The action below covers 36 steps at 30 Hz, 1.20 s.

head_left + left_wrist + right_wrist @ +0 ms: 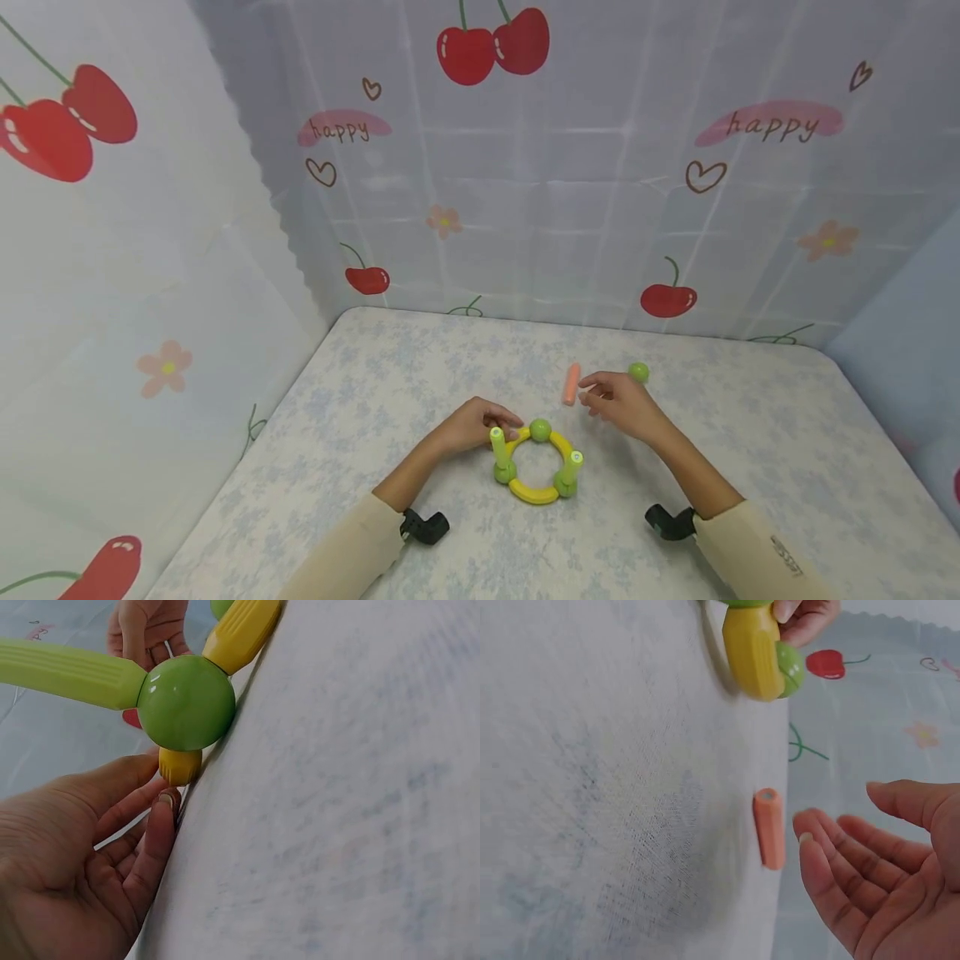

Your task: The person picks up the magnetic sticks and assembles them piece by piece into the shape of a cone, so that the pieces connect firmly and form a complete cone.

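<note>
A ring of yellow curved rods [534, 492] joined by green balls [540, 429] lies on the table. Two light green rods [498, 448] stand up from balls on its near side. My left hand [474, 425] pinches the ring's far-left yellow rod [180, 768], just beside a green ball [187, 703], between thumb and fingers. To the ring's far right, my right hand [622, 407] hovers with loosely bent fingers and holds nothing. Just left of its fingertips lies an orange rod [572, 385], apart from them in the right wrist view as well.
A loose green ball [638, 372] sits just beyond the right hand. The table [420, 358] has a pale floral cover, and a cherry-printed curtain [525, 208] hangs along its back and left sides.
</note>
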Motion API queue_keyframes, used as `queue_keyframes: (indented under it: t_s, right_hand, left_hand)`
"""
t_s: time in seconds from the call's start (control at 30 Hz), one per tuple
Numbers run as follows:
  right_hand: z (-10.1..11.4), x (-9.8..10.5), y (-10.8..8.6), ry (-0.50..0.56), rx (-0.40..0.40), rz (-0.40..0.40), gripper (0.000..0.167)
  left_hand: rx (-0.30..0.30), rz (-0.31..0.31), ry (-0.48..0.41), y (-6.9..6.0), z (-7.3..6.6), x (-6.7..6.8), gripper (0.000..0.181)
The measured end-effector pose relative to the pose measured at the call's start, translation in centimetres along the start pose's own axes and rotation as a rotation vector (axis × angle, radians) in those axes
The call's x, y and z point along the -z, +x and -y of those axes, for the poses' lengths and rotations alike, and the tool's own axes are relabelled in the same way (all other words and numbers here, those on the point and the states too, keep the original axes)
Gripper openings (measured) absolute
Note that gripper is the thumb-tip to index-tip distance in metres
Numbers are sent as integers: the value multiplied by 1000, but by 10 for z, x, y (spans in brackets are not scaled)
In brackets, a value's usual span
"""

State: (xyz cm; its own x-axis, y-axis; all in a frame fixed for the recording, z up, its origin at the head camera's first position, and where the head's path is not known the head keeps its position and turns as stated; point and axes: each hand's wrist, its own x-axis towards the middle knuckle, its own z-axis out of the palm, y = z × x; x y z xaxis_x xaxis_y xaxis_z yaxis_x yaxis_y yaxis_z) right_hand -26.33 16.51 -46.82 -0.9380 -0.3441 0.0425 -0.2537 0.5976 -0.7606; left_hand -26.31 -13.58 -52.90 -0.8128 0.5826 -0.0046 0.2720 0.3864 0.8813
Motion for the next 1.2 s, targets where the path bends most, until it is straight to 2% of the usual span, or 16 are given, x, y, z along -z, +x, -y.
queue_keyframes:
  t_s: [0.17, 0.33, 0.47, 0.57, 0.83, 1.03, 1.2]
  right_hand:
    - [-5, -5, 22, -69, -91, -37, 35]
    - [-10, -10, 40, -115, -183, -46, 48]
    - [-10, -14, 51, -166, -211, -57, 60]
    - [-10, -16, 56, -200, -245, -52, 62]
    - [-15, -23, 62, -227, -308, -42, 46]
    - [-17, -24, 64, -223, -299, -37, 24]
    - [-14, -23, 63, -222, -287, -17, 19]
  left_hand:
    - [-11, -8, -27, 2, 3, -1, 23]
    - [10, -5, -64, 1, 4, -2, 23]
    - [23, -9, -84, 1, 4, -2, 22]
    - [20, -12, -78, 1, 5, -2, 22]
    - [52, -20, -41, -1, 2, -5, 22]
    - [61, -30, -29, -3, 0, -5, 20]
    - [57, -28, -23, -4, 0, -5, 21]
